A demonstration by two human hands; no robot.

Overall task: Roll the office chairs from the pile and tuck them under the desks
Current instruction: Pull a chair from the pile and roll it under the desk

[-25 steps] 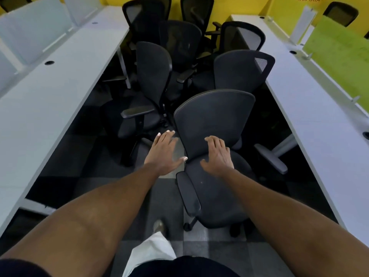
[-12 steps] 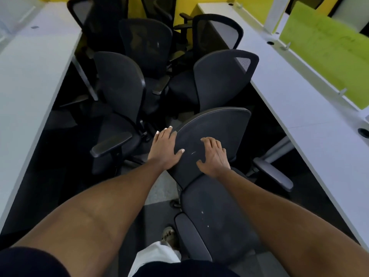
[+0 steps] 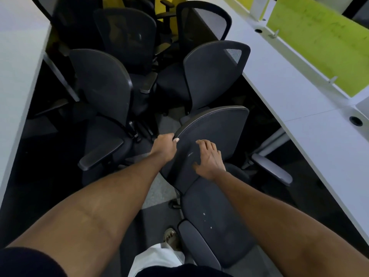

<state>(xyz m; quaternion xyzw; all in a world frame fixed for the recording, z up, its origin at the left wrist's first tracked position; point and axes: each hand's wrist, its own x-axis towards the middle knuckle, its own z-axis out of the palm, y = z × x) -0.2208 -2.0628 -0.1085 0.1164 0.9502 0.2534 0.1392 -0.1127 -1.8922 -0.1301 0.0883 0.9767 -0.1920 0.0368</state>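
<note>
Since a second ago the left hand has gone from lying flat beside the near chair's backrest to curling its fingers round the backrest's left edge. The right hand has slid from the base of the backrest up onto its face, fingers spread. The chair has come nearer and turned, its seat now beneath the right forearm.

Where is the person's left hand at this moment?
In the head view, the left hand grips the left edge of the nearest chair's backrest, beside the right hand lying flat on it.
</note>
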